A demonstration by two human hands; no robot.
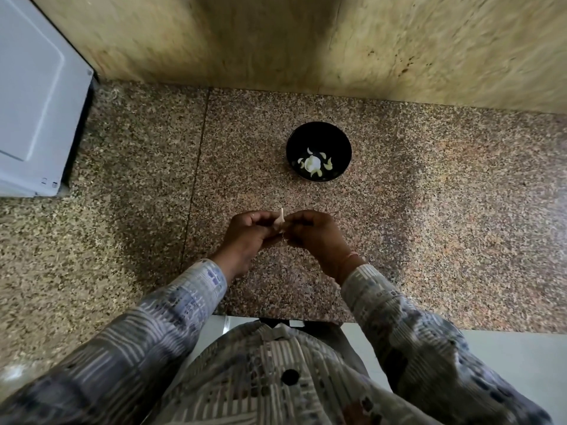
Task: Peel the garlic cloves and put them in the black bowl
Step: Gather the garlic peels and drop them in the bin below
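— Where is the garlic clove (pixel 279 220)?
— Just below the middle of the frame, pinched between both hands above the worktop (pixel 429 210). Its pale tip sticks up between them.
— How do the hands hold it?
— The left hand (pixel 247 233) has its fingers (pixel 260 217) curled in around the clove from the left. The right hand (pixel 313 233) does the same from the right, and the two hands meet at the clove. I cannot tell how much skin is on it; it is too small and partly hidden.
— And the black bowl (pixel 319 139)?
— It stands on the speckled worktop above the hands, a little to the right of centre and well apart from them. Several peeled cloves (pixel 314 163) lie at its bottom, toward the lower side.
— Any writing or labels?
— A white appliance (pixel 33 102) fills the upper left of the frame. Two small marks (pixel 49 182) sit near its lower corner, too small to read.
— What else shows?
— A mottled tan wall (pixel 276 41) runs across the top. Patterned grey-blue sleeves (pixel 184 302) come in from the bottom, and a thin pinkish band (pixel 352 256) circles the right wrist.
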